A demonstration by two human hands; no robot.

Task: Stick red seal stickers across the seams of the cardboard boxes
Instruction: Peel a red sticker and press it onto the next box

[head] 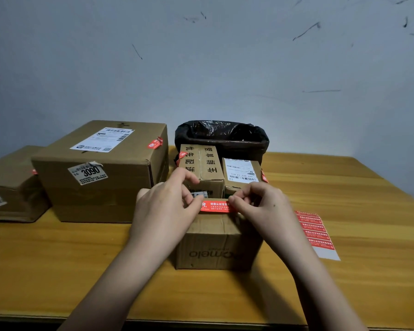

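Observation:
A small cardboard box [215,244] stands in front of me on the wooden table [81,259]. A red seal sticker [216,206] stretches level over the box's top near edge. My left hand [165,209] pinches its left end and my right hand [261,206] pinches its right end. Whether the sticker touches the cardboard I cannot tell. A sheet of red stickers [317,232] lies on the table to the right of the box, its lower part bare white backing.
A large box [105,173] with a red sticker on its top right edge sits at the left, another box [7,187] beside it. Two small boxes [201,168] [242,173] with red stickers stand behind, before a bin with a black bag [221,137]. A wall rises behind.

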